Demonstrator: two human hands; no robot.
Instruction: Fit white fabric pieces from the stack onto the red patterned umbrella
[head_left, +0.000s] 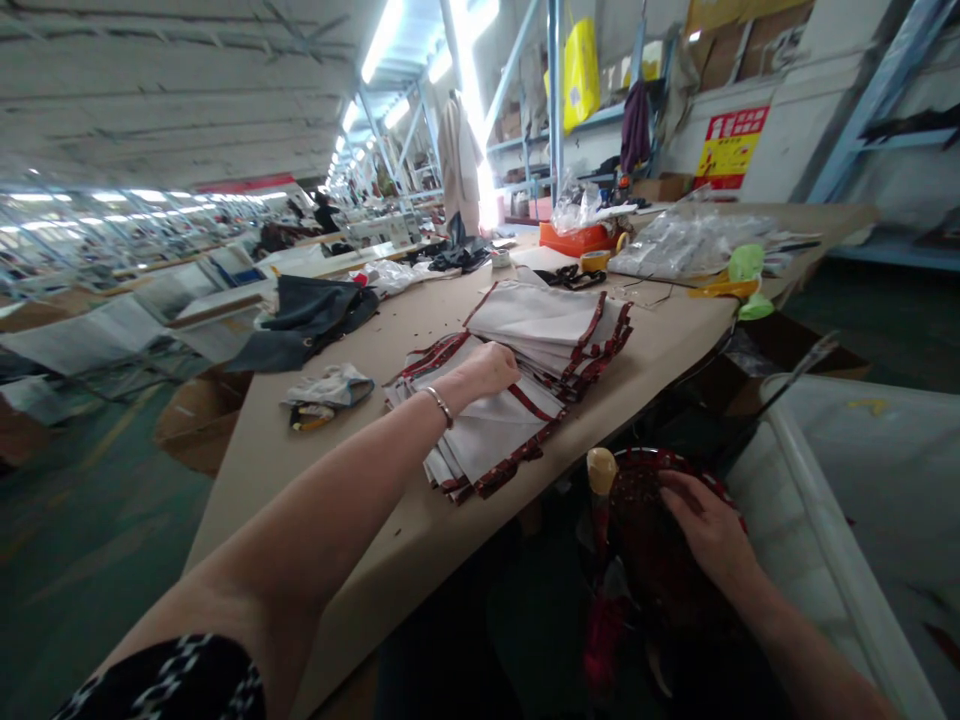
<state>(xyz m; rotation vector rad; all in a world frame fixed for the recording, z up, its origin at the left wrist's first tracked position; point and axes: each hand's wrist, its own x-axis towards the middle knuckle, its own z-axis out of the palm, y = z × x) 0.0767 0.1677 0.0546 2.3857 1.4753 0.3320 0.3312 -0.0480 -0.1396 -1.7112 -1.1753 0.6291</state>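
Two stacks of white cloth pieces with dark red edging lie overlapping on the table: a nearer stack (487, 435) and a farther stack (536, 315). My left hand (493, 370) is closed over the top of the nearer stack, beside a strip of the red edging. What its fingers hold, if anything, is hidden. Lower down, off the table's edge, my right hand (705, 520) rests with stretched fingers on a dark reddish-brown bundle (637, 510) in shadow. The bundle's exact kind is hard to make out.
Dark grey cloth (307, 315) and a small crumpled grey cloth (330, 388) lie at the table's left. Toward the back are an orange box (576, 240), a tape roll (595, 260) and clear plastic bags (682, 240). A white bin (817, 480) stands at the right.
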